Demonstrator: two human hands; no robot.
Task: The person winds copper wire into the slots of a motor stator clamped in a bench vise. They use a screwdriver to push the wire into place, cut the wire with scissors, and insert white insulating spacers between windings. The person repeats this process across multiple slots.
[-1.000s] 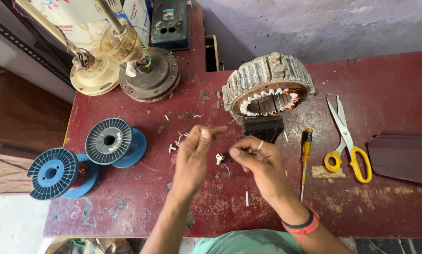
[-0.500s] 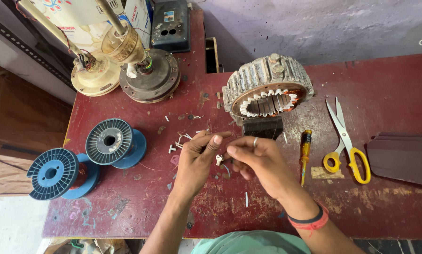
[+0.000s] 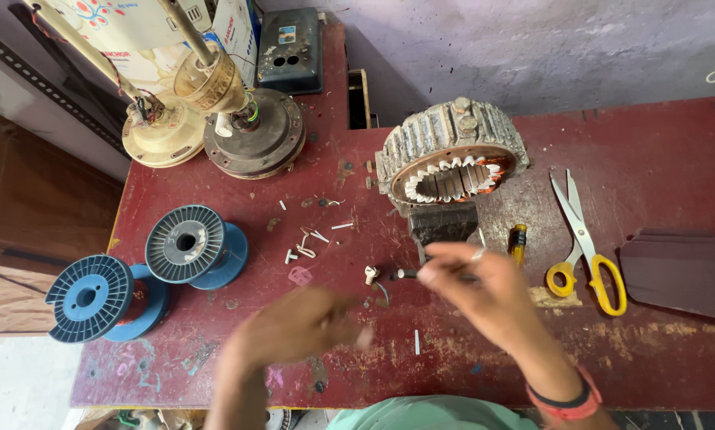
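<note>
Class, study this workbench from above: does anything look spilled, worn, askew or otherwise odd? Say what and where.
Small white offcuts lie scattered loose across the red table between the blue spools and the motor stator. The table's paint is chipped and worn along its near edge. Both hands are motion-blurred, so their grip is unclear.

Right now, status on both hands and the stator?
Left hand blurred, low over bench, grip unclear. Right hand pinches a thin sleeve piece in its fingers. Stator untouched behind. White sleeve scraps and scissors nearby.

Left hand (image 3: 298, 326) hovers blurred and loosely curled, while right hand (image 3: 485, 291) pinches its fingers (image 3: 431, 275) together.
</note>
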